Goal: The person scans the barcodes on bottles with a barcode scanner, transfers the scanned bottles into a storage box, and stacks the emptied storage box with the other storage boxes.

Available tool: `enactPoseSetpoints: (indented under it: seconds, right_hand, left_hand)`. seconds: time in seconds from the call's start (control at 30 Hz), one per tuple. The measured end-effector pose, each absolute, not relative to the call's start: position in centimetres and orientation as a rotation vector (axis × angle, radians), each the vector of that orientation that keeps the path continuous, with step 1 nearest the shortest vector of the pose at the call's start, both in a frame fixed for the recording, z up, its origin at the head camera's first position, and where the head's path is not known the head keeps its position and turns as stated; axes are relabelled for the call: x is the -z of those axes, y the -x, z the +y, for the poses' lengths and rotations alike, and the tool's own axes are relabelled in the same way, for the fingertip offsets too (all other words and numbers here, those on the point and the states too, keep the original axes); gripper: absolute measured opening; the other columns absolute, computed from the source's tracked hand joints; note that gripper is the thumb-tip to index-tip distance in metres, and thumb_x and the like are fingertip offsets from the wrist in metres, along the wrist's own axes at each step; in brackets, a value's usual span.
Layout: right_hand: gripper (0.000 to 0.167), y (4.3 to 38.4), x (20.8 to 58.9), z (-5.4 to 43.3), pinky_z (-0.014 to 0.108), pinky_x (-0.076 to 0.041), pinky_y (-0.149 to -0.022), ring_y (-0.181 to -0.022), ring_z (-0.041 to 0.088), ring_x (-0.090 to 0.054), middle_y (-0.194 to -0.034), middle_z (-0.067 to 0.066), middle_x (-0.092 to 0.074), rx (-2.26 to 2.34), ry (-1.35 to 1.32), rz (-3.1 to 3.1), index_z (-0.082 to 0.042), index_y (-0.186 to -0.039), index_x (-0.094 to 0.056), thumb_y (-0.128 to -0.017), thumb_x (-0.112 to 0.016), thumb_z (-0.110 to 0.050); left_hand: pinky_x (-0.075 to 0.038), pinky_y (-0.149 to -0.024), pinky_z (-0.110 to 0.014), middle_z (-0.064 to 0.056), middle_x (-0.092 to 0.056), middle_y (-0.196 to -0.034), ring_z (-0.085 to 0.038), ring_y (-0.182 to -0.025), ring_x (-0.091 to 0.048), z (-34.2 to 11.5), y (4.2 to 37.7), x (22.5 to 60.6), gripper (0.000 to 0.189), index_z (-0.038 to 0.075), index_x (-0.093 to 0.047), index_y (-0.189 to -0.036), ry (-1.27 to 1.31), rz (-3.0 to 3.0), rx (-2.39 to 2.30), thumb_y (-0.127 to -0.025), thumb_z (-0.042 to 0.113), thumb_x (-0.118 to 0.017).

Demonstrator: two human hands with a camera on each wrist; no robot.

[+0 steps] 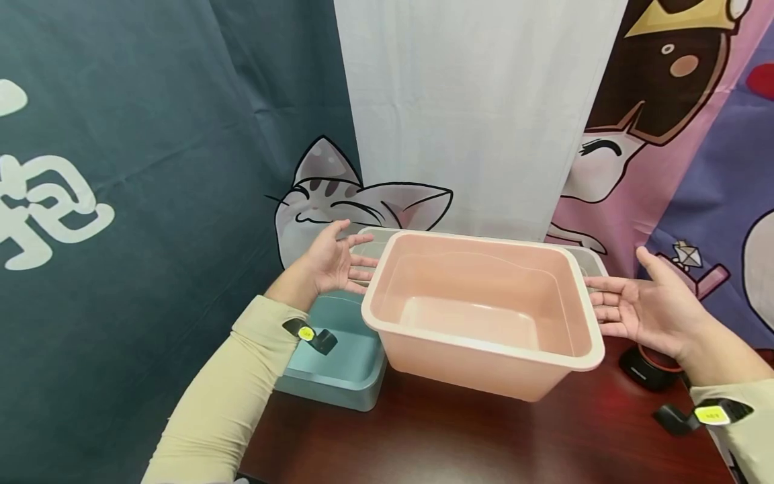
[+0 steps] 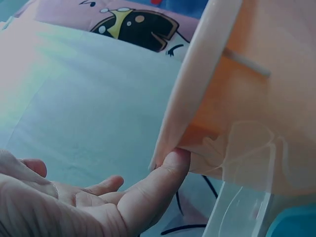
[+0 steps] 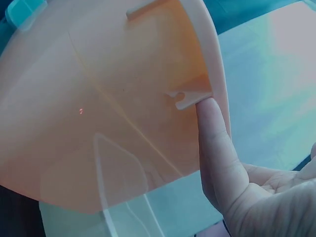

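Observation:
A pale pink plastic bin (image 1: 459, 363) is held up over the table, its open top facing me and slightly tilted. My left hand (image 1: 332, 262) touches its left end with fingers straight and spread, palm turned up. In the left wrist view, one fingertip (image 2: 177, 159) presses up under the bin's rim. At the opposite end, my right hand (image 1: 653, 309) also has extended fingers, with the thumb standing free. The right wrist view shows a finger (image 3: 213, 118) tucked beneath the rim beside a small molded tab. The bin's inside holds nothing.
A teal bin (image 1: 338, 383) stands on the dark red-brown table (image 1: 435, 444) at left. Behind the pink bin is a translucent whitish bin (image 1: 583, 257). A black round object (image 1: 643, 370) sits below my right hand. Printed curtains (image 1: 471, 121) close off the back and left.

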State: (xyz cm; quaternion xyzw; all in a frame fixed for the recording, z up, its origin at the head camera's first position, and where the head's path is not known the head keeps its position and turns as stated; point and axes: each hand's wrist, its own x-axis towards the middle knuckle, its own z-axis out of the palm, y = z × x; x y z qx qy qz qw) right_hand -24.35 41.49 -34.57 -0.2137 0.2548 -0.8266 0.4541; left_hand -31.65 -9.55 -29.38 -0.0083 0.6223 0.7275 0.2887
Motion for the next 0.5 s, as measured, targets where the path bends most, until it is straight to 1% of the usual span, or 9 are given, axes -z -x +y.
enactPoseSetpoints:
  seconds: [0.17, 0.37, 0.5]
  right_hand:
    - [0.104, 25.0, 34.1, 40.2, 0.053, -0.035, -0.115, -0.138, 0.041, -0.046, -0.146, 0.031, -0.048, 2.05, 0.524, 0.63, 0.007, -0.147, -0.045, -0.096, -0.012, -0.077]
    - [0.101, 25.4, 33.5, 38.7, 0.052, -0.036, -0.114, -0.137, 0.041, -0.047, -0.144, 0.031, -0.05, 2.056, 0.518, 0.66, 0.007, -0.145, -0.047, -0.098, -0.011, -0.075]
    - [0.099, 25.8, 33.2, 37.6, 0.052, -0.038, -0.113, -0.135, 0.039, -0.05, -0.142, 0.029, -0.052, 2.062, 0.493, 0.707, 0.006, -0.143, -0.05, -0.099, -0.011, -0.073]
  left_hand:
    - [-0.047, -0.097, -0.064, -0.026, -0.041, -0.152, -0.046, -0.131, -0.052, -10.4, 32.0, 28.6, 0.07, 0.026, -0.031, -0.158, 0.038, 1.722, -1.936, -0.101, 0.066, -0.021]
    - [-0.045, -0.099, -0.064, -0.026, -0.039, -0.154, -0.046, -0.132, -0.051, -11.3, 32.2, 27.8, 0.07, 0.027, -0.028, -0.16, 0.08, 1.788, -1.919, -0.101, 0.065, -0.022]
    - [-0.05, -0.093, -0.063, -0.026, -0.038, -0.154, -0.047, -0.13, -0.052, -12.0, 32.5, 27.0, 0.07, 0.027, -0.028, -0.16, 0.102, 1.829, -1.881, -0.101, 0.066, -0.024]
